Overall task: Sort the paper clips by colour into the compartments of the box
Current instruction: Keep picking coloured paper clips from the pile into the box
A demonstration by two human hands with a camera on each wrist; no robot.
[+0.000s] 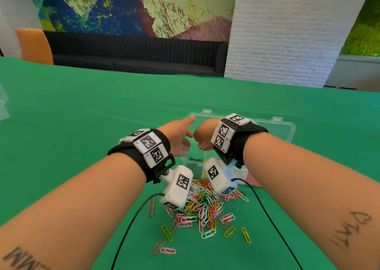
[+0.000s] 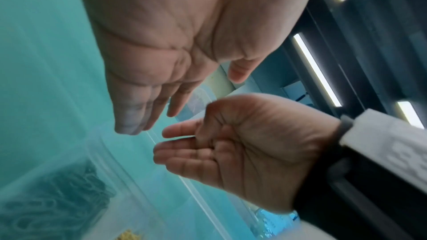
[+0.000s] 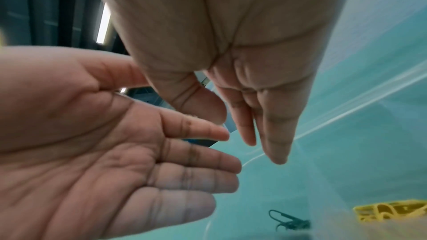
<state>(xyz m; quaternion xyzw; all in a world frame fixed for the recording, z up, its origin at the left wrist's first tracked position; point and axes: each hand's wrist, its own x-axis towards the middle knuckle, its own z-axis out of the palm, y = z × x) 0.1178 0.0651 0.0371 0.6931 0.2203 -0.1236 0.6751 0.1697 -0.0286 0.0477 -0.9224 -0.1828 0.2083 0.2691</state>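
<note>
A heap of mixed paper clips (image 1: 205,206) in red, pink, yellow, white and green lies on the green table in front of a clear compartment box (image 1: 292,129) with its lid open. My left hand (image 1: 185,138) (image 2: 184,101) and right hand (image 1: 200,142) (image 3: 245,134) hover close together above the box, fingers straight or relaxed. No clip shows in either hand. Below them one compartment holds green clips (image 3: 289,223) (image 2: 57,198), and a neighbouring one holds yellow clips (image 3: 390,211). The wrist cameras hide part of the box in the head view.
Single clips (image 1: 166,249) lie scattered nearer to me than the heap. Two black cables (image 1: 131,228) (image 1: 273,222) run from the wrist units across the table. An orange chair (image 1: 35,45), a dark sofa and a white brick column stand beyond the far edge.
</note>
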